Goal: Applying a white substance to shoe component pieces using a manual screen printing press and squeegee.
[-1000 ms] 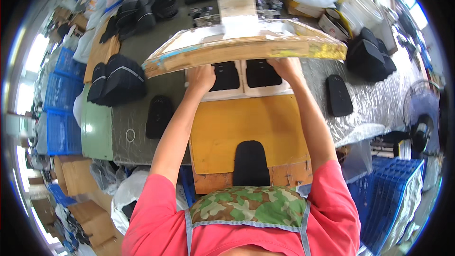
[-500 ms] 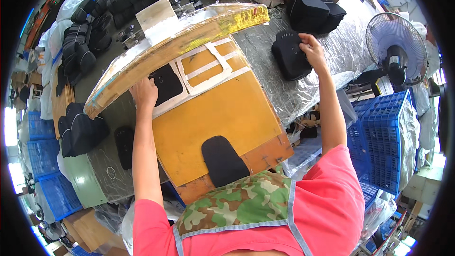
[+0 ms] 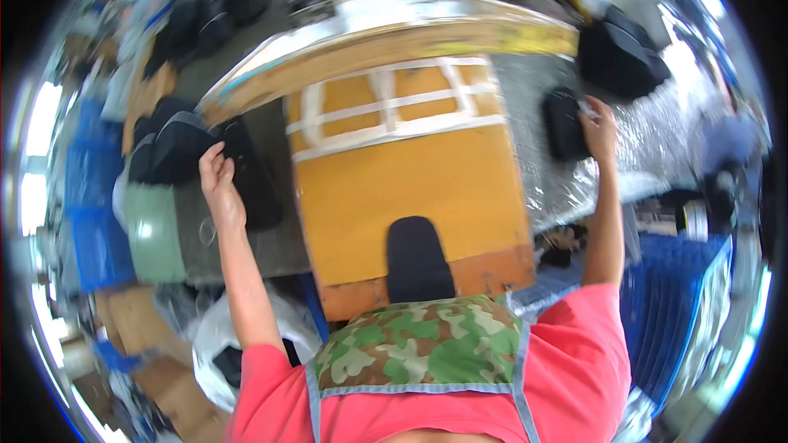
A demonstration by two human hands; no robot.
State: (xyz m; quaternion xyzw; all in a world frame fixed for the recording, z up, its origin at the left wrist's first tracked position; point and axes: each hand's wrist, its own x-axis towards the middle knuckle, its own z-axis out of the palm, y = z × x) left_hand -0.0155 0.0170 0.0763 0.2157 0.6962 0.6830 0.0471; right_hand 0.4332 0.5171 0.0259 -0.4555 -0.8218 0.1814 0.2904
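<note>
My left hand [image 3: 222,184] is over the left of the table, fingers apart and nothing visible in them. Beside and behind it, black fabric pads [image 3: 254,184] lie on the dark tabletop. At the right, my right hand [image 3: 602,130] has its fingers bent at the edge of a small stack of black pads [image 3: 564,125], pinching there, though blur softens the detail. Between my hands lies an orange-yellow board [image 3: 402,180] with white strips [image 3: 386,102] framing openings at its far end. A single rounded black pad [image 3: 416,258] rests on its near edge.
A raised wooden-edged frame [image 3: 394,45] spans the board's far end. More black pads stand in bundles at left [image 3: 168,143] and far right [image 3: 621,53]. Blue crates [image 3: 673,303] stand at lower right, a fan [image 3: 722,143] beyond. A white bag [image 3: 222,361] sits lower left.
My left hand has left the board's opening and moved left; the black pad there is gone from it. My right hand stays by the right stack. The whole view has turned.
</note>
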